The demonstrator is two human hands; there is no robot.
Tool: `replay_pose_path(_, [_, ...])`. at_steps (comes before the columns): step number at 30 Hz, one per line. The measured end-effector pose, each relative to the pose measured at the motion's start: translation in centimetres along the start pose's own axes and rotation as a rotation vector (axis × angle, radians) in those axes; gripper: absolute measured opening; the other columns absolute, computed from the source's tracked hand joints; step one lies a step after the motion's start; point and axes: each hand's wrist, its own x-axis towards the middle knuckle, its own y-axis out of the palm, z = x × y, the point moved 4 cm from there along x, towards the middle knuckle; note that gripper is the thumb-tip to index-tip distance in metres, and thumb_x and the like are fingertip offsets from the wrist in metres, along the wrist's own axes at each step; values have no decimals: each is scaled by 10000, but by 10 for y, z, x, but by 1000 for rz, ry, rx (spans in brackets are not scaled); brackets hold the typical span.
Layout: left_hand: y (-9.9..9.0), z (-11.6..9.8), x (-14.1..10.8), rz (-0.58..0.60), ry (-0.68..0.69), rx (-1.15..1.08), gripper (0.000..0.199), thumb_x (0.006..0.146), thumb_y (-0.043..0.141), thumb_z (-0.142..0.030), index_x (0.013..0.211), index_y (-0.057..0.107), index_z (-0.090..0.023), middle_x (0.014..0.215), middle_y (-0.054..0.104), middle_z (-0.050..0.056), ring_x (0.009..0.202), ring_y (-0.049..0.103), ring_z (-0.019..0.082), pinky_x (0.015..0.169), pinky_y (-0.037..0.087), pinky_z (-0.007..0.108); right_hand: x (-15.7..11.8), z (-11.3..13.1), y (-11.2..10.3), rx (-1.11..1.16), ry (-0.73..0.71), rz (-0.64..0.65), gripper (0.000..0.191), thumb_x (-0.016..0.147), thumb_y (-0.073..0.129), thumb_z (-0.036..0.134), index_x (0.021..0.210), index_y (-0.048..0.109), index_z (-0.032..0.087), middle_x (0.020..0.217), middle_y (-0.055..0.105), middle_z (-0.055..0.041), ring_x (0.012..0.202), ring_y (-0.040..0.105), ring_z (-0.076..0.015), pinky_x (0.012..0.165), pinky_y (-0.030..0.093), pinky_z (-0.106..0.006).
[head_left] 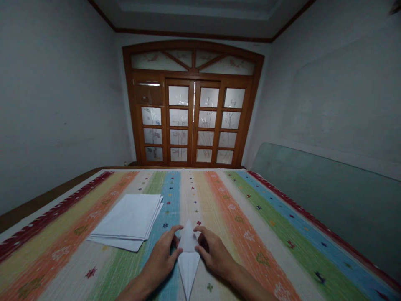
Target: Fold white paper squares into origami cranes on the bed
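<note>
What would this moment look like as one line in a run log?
left hand: holding folded white paper | right hand: holding same paper | beside: stack of white sheets | under: striped woven cover

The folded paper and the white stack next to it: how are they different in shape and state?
The folded paper is narrow and pointed, while the stack is broad and squarish. The left hand and right hand hold the folded paper; the stack lies untouched on the striped cloth. Both are white.
</note>
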Motion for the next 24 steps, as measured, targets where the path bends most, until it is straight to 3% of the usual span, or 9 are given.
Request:
replay_pose_path(3, [-2, -4, 0, 6, 6, 81, 395, 806, 602, -143, 1193, 639, -217, 956, 679, 63, 937, 609, 262, 905, 469, 413, 0, 4, 0, -117, -39, 15, 253, 858, 593, 70, 1054, 662, 213, 983, 662, -60, 936, 623, -217, 856, 485, -334])
replay_pose_path(6, [-6, -11, 2, 8, -15, 189, 264, 806, 633, -151, 1057, 690, -211, 993, 677, 76, 1000, 584, 282, 941, 443, 432, 1, 8, -1, -195, -33, 5, 175, 861, 608, 81, 913, 711, 213, 969, 644, -62, 942, 611, -224, 847, 482, -334])
replay_pose_path(13, [-6, -21, -5, -78, -117, 465, 133, 835, 656, -219, 946, 726, -198, 1009, 647, 93, 1010, 571, 312, 920, 421, 440, 0, 16, -2, -251, -12, -5, 114, 815, 696, 116, 893, 700, 200, 981, 633, -71, 937, 592, -241, 855, 475, -364])
replay_pose_path(24, [-2, -28, -7, -65, -110, 482, 110, 862, 614, -181, 907, 713, -195, 949, 682, 85, 974, 583, 308, 876, 417, 416, -5, 21, 4, -295, 13, -3, 139, 836, 661, 110, 943, 671, 198, 989, 629, -87, 960, 587, -267, 866, 474, -411])
